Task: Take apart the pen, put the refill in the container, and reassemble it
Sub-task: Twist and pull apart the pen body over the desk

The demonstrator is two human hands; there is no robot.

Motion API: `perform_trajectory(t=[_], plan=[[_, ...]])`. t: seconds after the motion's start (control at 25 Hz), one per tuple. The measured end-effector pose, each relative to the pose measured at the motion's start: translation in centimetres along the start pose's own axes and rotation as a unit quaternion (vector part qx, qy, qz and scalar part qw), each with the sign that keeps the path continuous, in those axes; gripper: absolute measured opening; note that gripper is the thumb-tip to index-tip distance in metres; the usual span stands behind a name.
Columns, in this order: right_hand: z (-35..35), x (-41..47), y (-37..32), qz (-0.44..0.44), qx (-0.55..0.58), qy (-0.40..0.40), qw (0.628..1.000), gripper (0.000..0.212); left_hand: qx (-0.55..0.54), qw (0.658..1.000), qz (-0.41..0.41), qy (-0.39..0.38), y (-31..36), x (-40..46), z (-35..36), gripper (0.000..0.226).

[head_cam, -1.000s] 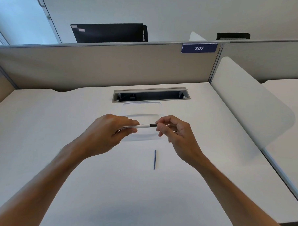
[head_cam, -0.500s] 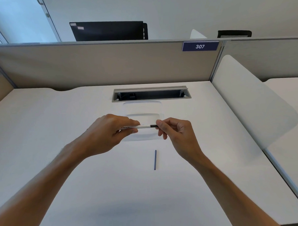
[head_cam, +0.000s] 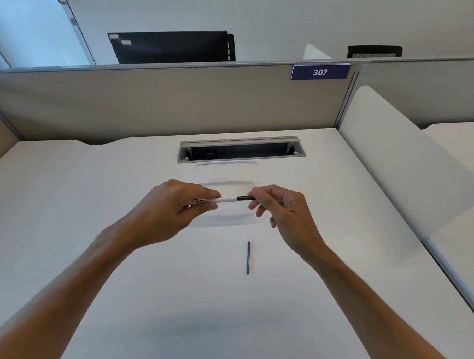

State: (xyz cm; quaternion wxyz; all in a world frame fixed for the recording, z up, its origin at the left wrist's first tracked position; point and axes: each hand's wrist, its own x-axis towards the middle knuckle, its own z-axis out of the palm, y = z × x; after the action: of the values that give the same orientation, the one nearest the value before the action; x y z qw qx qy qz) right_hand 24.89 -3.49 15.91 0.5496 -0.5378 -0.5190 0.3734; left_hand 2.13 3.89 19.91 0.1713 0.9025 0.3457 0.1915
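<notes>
- White plastic pen (head_cam: 226, 199), held level just above the middle of the frame, with a dark section at its right end and a line of black print near its left end.
- Left hand (head_cam: 172, 209) is closed around the pen's left part, thumb underneath and fingers curled over the top, so most of the barrel's left end is hidden.
- Right hand (head_cam: 282, 210) pinches the dark right end between thumb and forefinger; the other fingers are loosely curled and hold nothing else.
- Clear plastic container (head_cam: 227, 174) sits on the desk directly behind and under the hands; its near edge is partly covered by them, and its contents cannot be made out.
- Thin dark blue refill (head_cam: 247, 257) lies on the desk below the hands, a little right of centre, pointing almost straight up and down the frame, apart from both hands and outside the container.
- White desk (head_cam: 95, 185) fills the lower half of the frame.
- Open cable slot (head_cam: 240, 149) with a grey metal rim is set in the desk just beyond the container.
- Beige partition (head_cam: 159, 101) runs across the upper part, with a blue tag reading 307 (head_cam: 320, 72) at its upper right.
- Black monitor (head_cam: 170, 46) shows its back above the partition, upper centre-left.
- White curved side divider (head_cam: 397, 156) stands along the desk's right edge.
</notes>
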Motion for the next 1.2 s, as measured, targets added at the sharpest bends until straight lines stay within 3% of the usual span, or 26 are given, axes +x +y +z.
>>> perform_trajectory(t=[0.08, 0.28, 0.96, 1.2], plan=[[0.0, 0.3, 0.1, 0.004, -0.003, -0.001, 1.0, 0.025, -0.005, 1.0, -0.003, 0.0, -0.3, 0.2, 0.0, 0.036], [-0.3, 1.2, 0.4, 0.0, 0.002, 0.003, 1.0, 0.008, -0.002, 1.0, -0.006, -0.002, -1.4, 0.9, 0.2, 0.033], [-2.3, 0.1, 2.1, 0.054, 0.017, 0.059, 0.997, 0.011, -0.023, 1.0, -0.019, 0.003, -2.3, 1.1, 0.4, 0.034], [-0.7, -2.0, 5.0, 0.075, -0.047, 0.092, 0.992, 0.005, -0.038, 0.999, -0.023, 0.007, -1.9, -0.4, 0.8, 0.035]])
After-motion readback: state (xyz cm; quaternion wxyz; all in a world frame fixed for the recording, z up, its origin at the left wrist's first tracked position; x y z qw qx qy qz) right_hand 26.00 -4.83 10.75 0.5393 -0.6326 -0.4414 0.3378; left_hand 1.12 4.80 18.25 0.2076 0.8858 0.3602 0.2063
